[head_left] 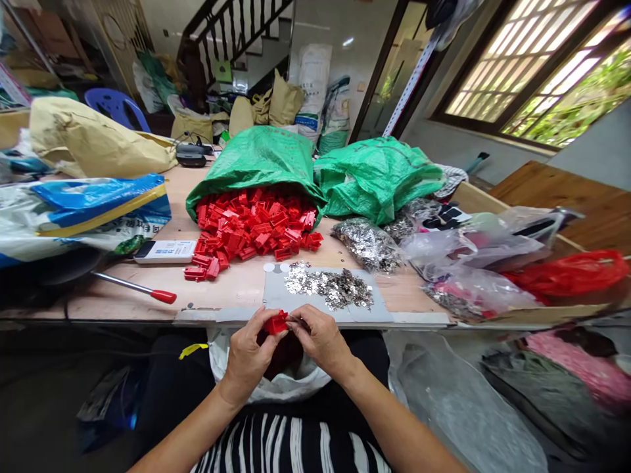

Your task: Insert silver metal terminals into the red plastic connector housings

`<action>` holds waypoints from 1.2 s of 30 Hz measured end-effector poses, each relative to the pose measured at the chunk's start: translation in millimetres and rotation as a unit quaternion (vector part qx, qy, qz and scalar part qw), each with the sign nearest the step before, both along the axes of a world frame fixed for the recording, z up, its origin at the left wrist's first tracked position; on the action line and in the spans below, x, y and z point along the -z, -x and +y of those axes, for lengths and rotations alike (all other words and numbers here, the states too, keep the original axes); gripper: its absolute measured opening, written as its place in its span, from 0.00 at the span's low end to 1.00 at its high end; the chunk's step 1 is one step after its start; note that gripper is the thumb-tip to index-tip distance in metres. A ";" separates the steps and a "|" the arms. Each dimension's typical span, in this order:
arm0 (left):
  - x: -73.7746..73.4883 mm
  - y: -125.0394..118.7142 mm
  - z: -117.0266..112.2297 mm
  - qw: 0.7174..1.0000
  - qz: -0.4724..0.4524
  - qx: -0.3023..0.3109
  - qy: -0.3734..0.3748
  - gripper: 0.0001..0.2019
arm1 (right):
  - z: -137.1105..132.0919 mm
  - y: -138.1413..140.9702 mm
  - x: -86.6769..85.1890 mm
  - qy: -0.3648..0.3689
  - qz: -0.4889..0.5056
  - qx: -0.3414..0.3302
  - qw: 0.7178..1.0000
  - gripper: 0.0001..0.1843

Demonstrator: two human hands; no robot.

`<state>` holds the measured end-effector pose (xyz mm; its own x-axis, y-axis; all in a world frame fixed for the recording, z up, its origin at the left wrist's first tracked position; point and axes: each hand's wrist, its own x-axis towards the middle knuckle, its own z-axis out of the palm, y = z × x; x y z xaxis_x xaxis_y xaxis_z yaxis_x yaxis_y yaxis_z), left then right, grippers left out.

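Observation:
My left hand (250, 351) pinches a red plastic part (277, 322) between thumb and fingers, just off the table's front edge. Against its right side my right hand (319, 341) is closed, fingertips pressed together; whatever they hold is too small to make out. Below both hands an open white sack (296, 387) rests on my lap, with dark red inside. Ahead on the table, many red plastic parts (251, 226) spill from a green woven sack (263, 154). A pile of small metal pieces (340, 288) lies on a grey mat (276, 295).
A lever with a red handle (163, 297) juts in from the left beside a white box (167, 251). To the right are a second green sack (377, 174), a clear bag of metal pieces (369, 243) and a carton with plastic bags (493, 246).

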<state>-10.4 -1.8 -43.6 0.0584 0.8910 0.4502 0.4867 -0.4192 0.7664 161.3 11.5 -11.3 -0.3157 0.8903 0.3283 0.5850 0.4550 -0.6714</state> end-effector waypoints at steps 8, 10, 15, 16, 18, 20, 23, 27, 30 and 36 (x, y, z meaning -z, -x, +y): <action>2.6 -0.8 -4.7 0.999 0.018 -0.011 -0.035 0.14 | -4.8 0.0 2.0 0.019 0.050 0.006 0.999 0.04; 1.5 -1.5 -6.3 0.999 0.013 -0.008 -0.037 0.15 | -5.4 0.1 2.7 0.008 0.062 0.007 0.998 0.05; -1.6 -2.4 -9.4 1.000 -0.007 -0.008 -0.021 0.15 | -8.8 2.7 0.2 0.026 0.062 0.005 0.998 0.05; -1.6 -2.3 -9.8 1.000 -0.012 -0.009 -0.016 0.15 | -9.8 3.2 -0.2 0.041 0.061 0.009 0.997 0.05; -1.0 -1.8 -10.4 1.000 -0.021 -0.010 -0.008 0.15 | -11.4 3.1 -0.4 0.074 0.070 0.020 0.995 0.06; 0.1 -1.3 -10.6 1.000 -0.026 -0.008 -0.002 0.15 | -11.8 0.9 0.5 0.112 0.094 0.018 0.989 0.08; 0.8 -1.1 -10.7 1.000 -0.023 -0.005 0.004 0.15 | -9.9 -5.7 2.4 0.172 0.161 0.000 0.972 0.09; -1.0 -2.1 -11.4 1.000 -0.020 -0.001 0.009 0.14 | -7.0 -12.9 5.6 0.201 0.219 0.015 0.955 0.09; -2.5 -2.7 -12.7 1.000 -0.020 0.009 0.002 0.15 | -6.6 -12.4 8.7 0.220 0.220 0.013 0.950 0.10; -3.4 -3.7 -14.0 0.998 -0.025 0.054 -0.022 0.14 | -3.8 -6.0 16.3 0.299 0.234 -0.025 0.925 0.12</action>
